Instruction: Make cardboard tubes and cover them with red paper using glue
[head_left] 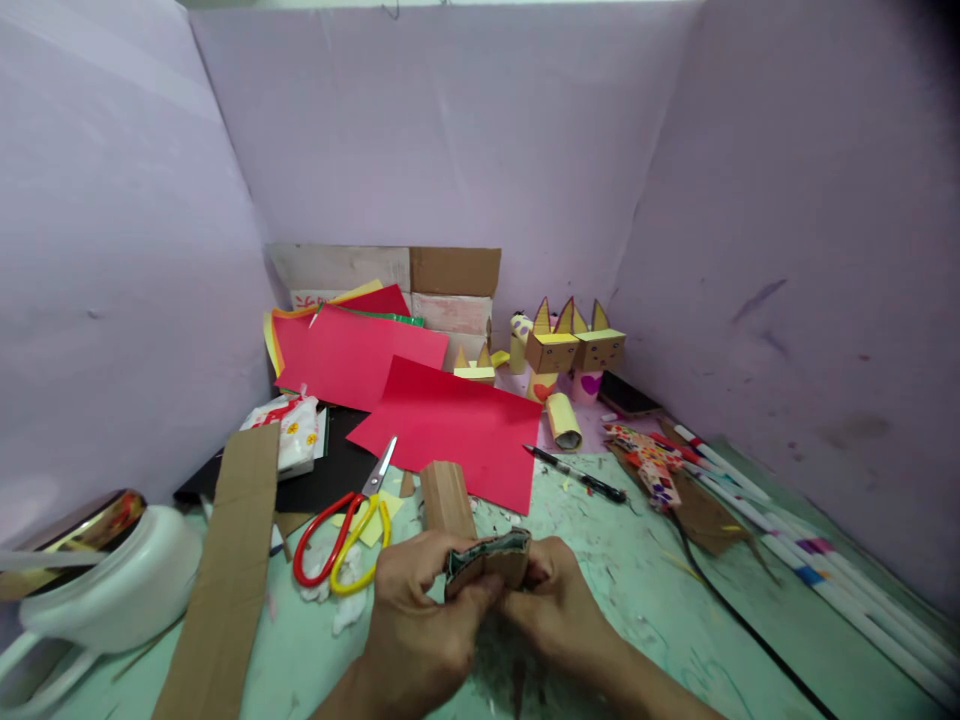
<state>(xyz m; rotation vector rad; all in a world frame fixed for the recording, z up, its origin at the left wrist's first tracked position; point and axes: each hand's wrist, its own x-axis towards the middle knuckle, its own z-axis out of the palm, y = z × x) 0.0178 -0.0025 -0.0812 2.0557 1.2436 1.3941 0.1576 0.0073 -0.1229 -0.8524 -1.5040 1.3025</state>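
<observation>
Both hands are together near the bottom centre, holding a small curved piece of brown cardboard (491, 562) with a dark edge. My left hand (424, 620) grips its left end, thumb against the near face. My right hand (559, 605) pinches the right end between thumb and fingers. Just beyond them a folded cardboard strip (448, 498) lies on the green table (652, 620). Scissors (352, 540) with one red and one yellow handle lie open left of my hands. Red paper sheets (472, 425) spread out behind.
A long cardboard strip (225, 580) and a white pot (112, 590) are at the left. Cardboard cat figures (553, 352), a yellow roll (563, 420) and a phone (628, 395) stand or lie behind. A pen (577, 472), glue gun (656, 465) and white sticks (810, 550) are right.
</observation>
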